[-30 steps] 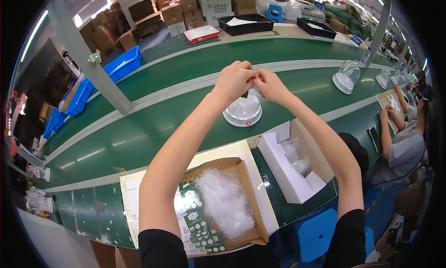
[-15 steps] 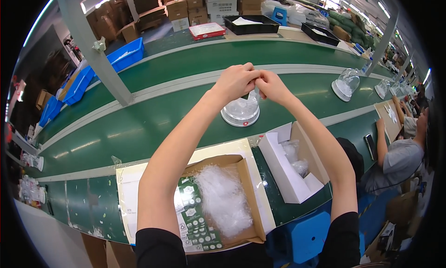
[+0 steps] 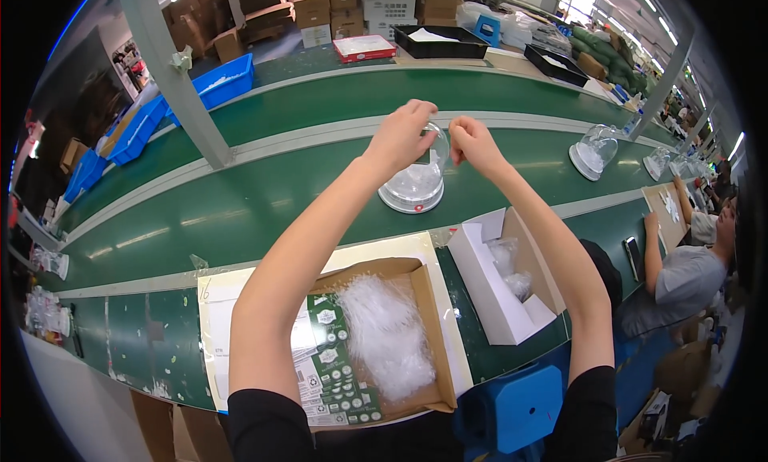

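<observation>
A clear dome on a round white base (image 3: pixel 413 192) stands on the green belt in front of me. My left hand (image 3: pixel 402 140) is at the dome's upper left side, its fingers closed on a small dark green tag (image 3: pixel 424 159) that is mostly hidden. Just right of the dome's top, my right hand (image 3: pixel 475 147) is raised in a pinch, apart from the left; whatever is in it is too small to make out. Nearer me, a cardboard tray (image 3: pixel 438 334) holds a heap of thin clear plastic strands (image 3: pixel 388 338) and printed green cards (image 3: pixel 330 358).
An open white box (image 3: pixel 512 322) with clear bagged pieces stands right of the tray. Another clear dome (image 3: pixel 594 152) is farther right on the belt. A blue stool (image 3: pixel 528 410) sits below the bench edge. A co-worker in a grey shirt (image 3: pixel 680 282) is at the right.
My hands have come apart: they were together above the dome, and now the right has drawn away to the right. The left has stayed by the dome with the green tag.
</observation>
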The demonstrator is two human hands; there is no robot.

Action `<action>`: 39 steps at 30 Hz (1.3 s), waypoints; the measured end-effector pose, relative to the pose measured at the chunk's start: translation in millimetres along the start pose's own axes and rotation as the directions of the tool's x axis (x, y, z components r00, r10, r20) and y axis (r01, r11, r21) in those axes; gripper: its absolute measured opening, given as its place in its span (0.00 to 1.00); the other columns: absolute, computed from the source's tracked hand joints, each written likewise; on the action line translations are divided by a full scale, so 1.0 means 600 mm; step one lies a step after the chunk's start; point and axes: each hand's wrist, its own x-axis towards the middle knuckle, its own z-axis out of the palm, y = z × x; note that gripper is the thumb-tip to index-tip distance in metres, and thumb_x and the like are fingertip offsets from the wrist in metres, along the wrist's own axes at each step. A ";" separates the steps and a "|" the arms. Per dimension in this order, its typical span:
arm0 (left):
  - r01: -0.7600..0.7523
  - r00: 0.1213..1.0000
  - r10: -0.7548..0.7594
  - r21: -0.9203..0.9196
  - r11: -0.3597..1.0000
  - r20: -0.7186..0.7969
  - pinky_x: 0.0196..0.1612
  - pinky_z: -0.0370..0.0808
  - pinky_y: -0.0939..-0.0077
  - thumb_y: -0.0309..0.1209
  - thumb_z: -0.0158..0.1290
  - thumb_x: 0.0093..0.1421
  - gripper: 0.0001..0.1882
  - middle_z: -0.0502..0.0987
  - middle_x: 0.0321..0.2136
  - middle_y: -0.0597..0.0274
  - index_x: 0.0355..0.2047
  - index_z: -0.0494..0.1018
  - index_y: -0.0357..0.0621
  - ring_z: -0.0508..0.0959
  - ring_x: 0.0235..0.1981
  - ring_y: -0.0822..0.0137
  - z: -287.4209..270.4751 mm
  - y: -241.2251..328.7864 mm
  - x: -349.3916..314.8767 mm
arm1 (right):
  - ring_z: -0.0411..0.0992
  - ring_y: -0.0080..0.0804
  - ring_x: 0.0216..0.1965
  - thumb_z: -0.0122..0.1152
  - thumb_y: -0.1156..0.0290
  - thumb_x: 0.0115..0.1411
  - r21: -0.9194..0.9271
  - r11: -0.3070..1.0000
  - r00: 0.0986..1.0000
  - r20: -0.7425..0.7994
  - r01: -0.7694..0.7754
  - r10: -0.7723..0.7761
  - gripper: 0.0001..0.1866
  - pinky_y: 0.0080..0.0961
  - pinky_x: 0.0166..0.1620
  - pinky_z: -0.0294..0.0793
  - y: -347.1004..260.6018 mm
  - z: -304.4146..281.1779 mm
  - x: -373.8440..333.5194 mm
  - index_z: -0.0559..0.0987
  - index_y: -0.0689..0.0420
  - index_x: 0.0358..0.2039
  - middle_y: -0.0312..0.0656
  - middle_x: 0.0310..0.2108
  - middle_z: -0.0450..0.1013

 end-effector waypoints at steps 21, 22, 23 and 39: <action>0.571 0.808 -0.589 -0.267 0.776 0.017 0.35 0.76 0.70 0.28 0.53 0.56 0.09 0.79 0.29 0.53 0.36 0.74 0.37 0.80 0.30 0.60 -0.112 0.209 -0.356 | 0.69 0.24 0.23 0.57 0.73 0.54 -0.283 0.946 0.977 0.186 0.156 -0.106 0.06 0.23 0.28 0.69 -0.058 0.225 -0.300 0.72 0.62 0.29 0.38 0.21 0.69; 0.569 0.811 -0.582 -0.153 0.808 -0.058 0.34 0.75 0.70 0.28 0.54 0.56 0.09 0.79 0.28 0.53 0.36 0.74 0.38 0.80 0.30 0.58 -0.110 0.214 -0.372 | 0.69 0.24 0.23 0.57 0.73 0.54 -0.283 0.947 0.977 0.185 0.154 -0.103 0.06 0.23 0.28 0.69 -0.050 0.249 -0.316 0.72 0.62 0.29 0.38 0.21 0.69; 0.578 0.808 -0.583 -0.079 0.812 -0.082 0.34 0.75 0.67 0.30 0.55 0.55 0.10 0.78 0.28 0.54 0.36 0.74 0.39 0.79 0.30 0.56 -0.112 0.222 -0.386 | 0.71 0.30 0.26 0.57 0.73 0.53 -0.390 0.895 0.976 0.078 0.218 -0.203 0.06 0.26 0.31 0.70 -0.041 0.272 -0.331 0.73 0.62 0.29 0.41 0.23 0.70; 0.615 0.760 -0.600 0.023 0.788 0.251 0.52 0.69 0.64 0.33 0.66 0.43 0.36 0.71 0.47 0.48 0.53 0.65 0.39 0.70 0.51 0.50 -0.137 0.180 -0.462 | 0.71 0.47 0.38 0.63 0.70 0.49 -0.537 0.822 0.961 -0.071 0.187 -0.266 0.10 0.38 0.43 0.70 0.018 0.305 -0.358 0.76 0.61 0.30 0.46 0.32 0.73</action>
